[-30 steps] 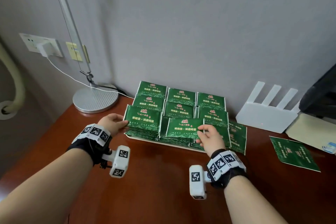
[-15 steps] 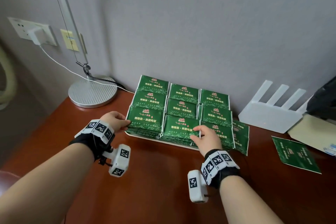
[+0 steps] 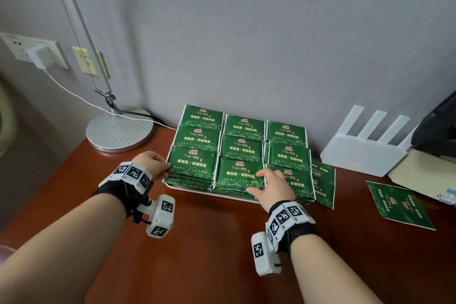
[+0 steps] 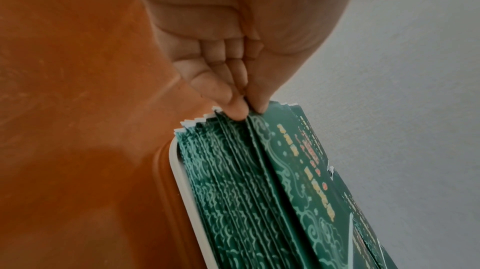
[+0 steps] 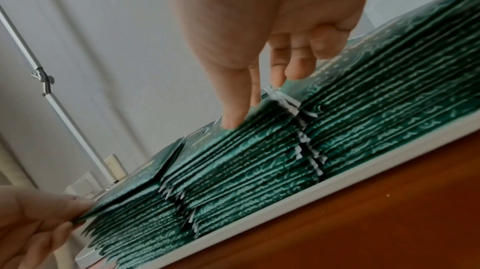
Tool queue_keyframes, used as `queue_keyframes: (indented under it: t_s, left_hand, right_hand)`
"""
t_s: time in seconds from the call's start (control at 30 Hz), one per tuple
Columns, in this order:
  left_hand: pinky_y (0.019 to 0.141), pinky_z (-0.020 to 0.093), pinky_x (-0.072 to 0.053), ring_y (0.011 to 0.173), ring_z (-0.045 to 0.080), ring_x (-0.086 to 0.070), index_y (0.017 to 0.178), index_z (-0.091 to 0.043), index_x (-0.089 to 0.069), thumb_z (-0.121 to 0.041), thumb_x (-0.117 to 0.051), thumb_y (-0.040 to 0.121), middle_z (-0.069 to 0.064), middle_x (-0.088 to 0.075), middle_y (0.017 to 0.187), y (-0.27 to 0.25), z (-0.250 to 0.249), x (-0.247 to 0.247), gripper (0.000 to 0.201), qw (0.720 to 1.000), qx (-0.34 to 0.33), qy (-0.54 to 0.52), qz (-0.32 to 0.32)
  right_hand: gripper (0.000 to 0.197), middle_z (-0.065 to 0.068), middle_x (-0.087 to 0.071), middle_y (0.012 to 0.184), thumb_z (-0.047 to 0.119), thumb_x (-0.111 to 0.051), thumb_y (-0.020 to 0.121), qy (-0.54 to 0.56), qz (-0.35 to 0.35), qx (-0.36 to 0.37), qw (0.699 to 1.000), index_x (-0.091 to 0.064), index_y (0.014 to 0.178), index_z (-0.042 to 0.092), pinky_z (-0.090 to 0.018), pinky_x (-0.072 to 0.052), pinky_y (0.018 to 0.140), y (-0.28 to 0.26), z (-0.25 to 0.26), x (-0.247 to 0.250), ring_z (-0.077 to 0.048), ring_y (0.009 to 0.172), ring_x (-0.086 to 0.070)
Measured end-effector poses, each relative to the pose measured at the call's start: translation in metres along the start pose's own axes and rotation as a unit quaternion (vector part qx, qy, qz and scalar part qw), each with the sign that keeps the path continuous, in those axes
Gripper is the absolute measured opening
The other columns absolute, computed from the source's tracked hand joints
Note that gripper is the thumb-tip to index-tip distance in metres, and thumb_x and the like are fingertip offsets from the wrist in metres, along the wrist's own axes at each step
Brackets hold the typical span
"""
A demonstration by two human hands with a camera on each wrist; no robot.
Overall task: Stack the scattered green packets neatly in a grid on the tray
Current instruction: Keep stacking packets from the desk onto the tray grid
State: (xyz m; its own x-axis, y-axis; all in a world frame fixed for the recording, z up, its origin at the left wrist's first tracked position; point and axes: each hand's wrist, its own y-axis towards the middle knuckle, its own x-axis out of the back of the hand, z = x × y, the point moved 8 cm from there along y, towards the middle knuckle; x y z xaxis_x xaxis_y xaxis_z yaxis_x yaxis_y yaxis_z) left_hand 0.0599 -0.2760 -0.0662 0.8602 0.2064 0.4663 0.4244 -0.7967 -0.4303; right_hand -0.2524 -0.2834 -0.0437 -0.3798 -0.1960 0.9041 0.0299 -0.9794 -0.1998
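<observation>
A white tray [image 3: 237, 197] against the wall holds green packets [image 3: 243, 148] stacked in a three-by-three grid. My left hand [image 3: 165, 168] is at the left edge of the front-left stack [image 3: 195, 164]. In the left wrist view, the left hand [image 4: 249, 112] pinches the corner of that stack's top packets between thumb and fingers. My right hand [image 3: 256, 181] lies on the front-middle stack [image 3: 237, 175]. Its fingers press the top near the seam with the front-right stack, and its thumb [image 5: 231, 121] presses the front edge. One loose packet [image 3: 324, 182] lies against the tray's right side, another [image 3: 399, 202] further right.
A round lamp base [image 3: 119, 129] with its cable stands left of the tray. To the tray's right, a white router [image 3: 362, 153] leans at the wall. Beyond it lie a beige envelope [image 3: 419, 173] and a dark object [image 3: 439, 131]. The red-brown table [image 3: 209, 254] stretches in front.
My right hand has slid slightly left along the front row onto the front-middle stack. The left hand stays at the front-left stack's corner. My head view has shifted.
</observation>
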Motion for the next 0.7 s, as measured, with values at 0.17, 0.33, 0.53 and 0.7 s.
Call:
queue_keyframes:
  t_s: [0.17, 0.33, 0.53, 0.7]
  left_hand:
    - [0.027, 0.010, -0.035, 0.025, 0.001, -0.048, 0.071, -0.010, -0.048, -0.006, -0.060, 0.087, 0.008, -0.057, 0.060, 0.002, 0.000, -0.002, 0.020, 1.000, -0.004, 0.018, -0.003]
    - [0.029, 0.013, -0.035, 0.040, 0.010, -0.051, 0.071, -0.012, -0.050, -0.017, -0.064, 0.086, 0.005, -0.058, 0.059, 0.004, 0.001, 0.001, 0.020, 0.998, -0.015, 0.060, -0.015]
    - [0.060, 0.034, -0.056, 0.060, 0.023, -0.059, 0.093, -0.006, -0.056, -0.034, -0.068, 0.080, 0.009, -0.063, 0.073, 0.000, 0.004, 0.004, 0.033, 0.998, -0.003, 0.067, -0.018]
    - [0.089, 0.033, -0.044, 0.110, 0.027, -0.054, 0.125, -0.008, -0.050, -0.034, -0.066, 0.082, 0.012, -0.054, 0.123, -0.026, -0.016, 0.009, 0.052, 0.989, -0.058, 0.129, -0.047]
  right_hand:
    - [0.042, 0.001, -0.042, 0.120, 0.047, -0.060, 0.082, 0.001, -0.022, -0.001, 1.000, -0.051, 0.118, 0.028, -0.022, -0.039, 0.068, 0.001, -0.001, 0.000, -0.013, 0.081, -0.047]
    - [0.043, 0.001, -0.038, 0.119, 0.049, -0.062, 0.080, -0.002, -0.041, 0.003, 0.999, -0.054, 0.115, 0.027, -0.022, -0.042, 0.071, 0.001, -0.002, 0.003, -0.014, 0.082, -0.048]
    - [0.049, 0.001, -0.037, 0.123, 0.049, -0.063, 0.079, 0.003, -0.058, 0.009, 0.998, -0.051, 0.121, 0.026, -0.023, -0.045, 0.076, -0.005, -0.004, 0.008, -0.017, 0.090, -0.051]
    - [0.058, -0.002, -0.029, 0.138, 0.050, -0.063, 0.079, -0.002, -0.082, 0.011, 0.997, -0.045, 0.128, 0.026, -0.029, -0.044, 0.093, -0.017, -0.015, 0.019, -0.021, 0.118, -0.045]
